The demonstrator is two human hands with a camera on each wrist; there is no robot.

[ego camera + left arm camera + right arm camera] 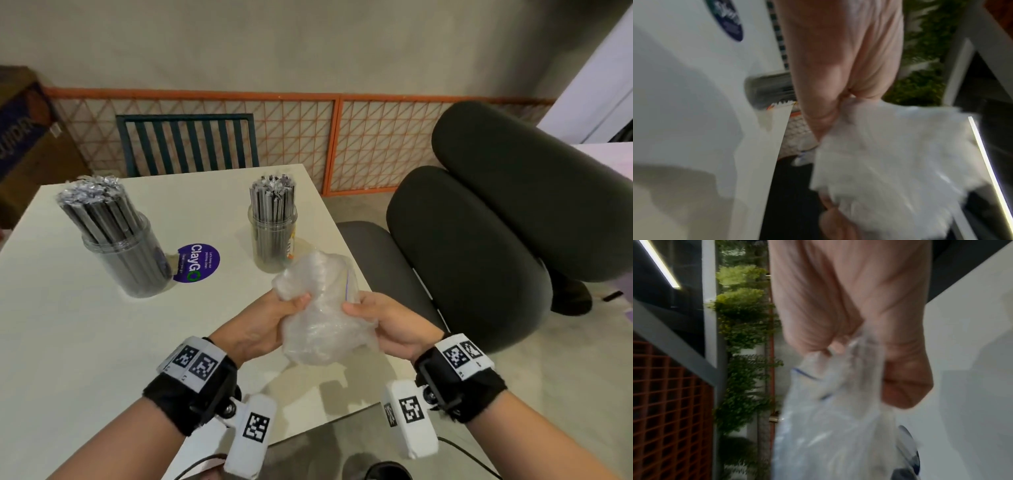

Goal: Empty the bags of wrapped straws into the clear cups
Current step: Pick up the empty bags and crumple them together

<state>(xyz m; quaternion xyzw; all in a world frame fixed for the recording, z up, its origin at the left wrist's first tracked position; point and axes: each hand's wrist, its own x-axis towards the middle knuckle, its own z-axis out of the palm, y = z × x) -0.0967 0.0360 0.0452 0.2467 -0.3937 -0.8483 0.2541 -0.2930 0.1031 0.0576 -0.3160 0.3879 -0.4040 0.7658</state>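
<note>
Both hands hold 1 crumpled clear plastic bag (325,318) between them, above the near right corner of the bench (85,325): the left hand (263,322) has its fingers curled into the bag's left side, and the right hand (383,325) pinches its right edge, near a thin blue line on the plastic. The bag looks limp and empty; no straws show inside it, though both wrist views are blurred. Ahead of the hands stand 2 clear cups, both packed with upright wrapped straws: the near cup (274,240) just beyond the bag, and the far-left cup (126,253) well off to the left. Judging by this, the emptying is done or nearly so, and the step in hand is gathering the spent bag. To do it well, bunch the plastic inward with both hands, keep it low and clear of the near cup so a swing does not tip it, then set it aside. A round purple sticker (196,263) lies on the pale bench between the cups. To the right of the hands stands a dark padded chair (496,240); beyond the bench run an orange lattice barrier (342,137) and a green slatted chair back (187,144).
</note>
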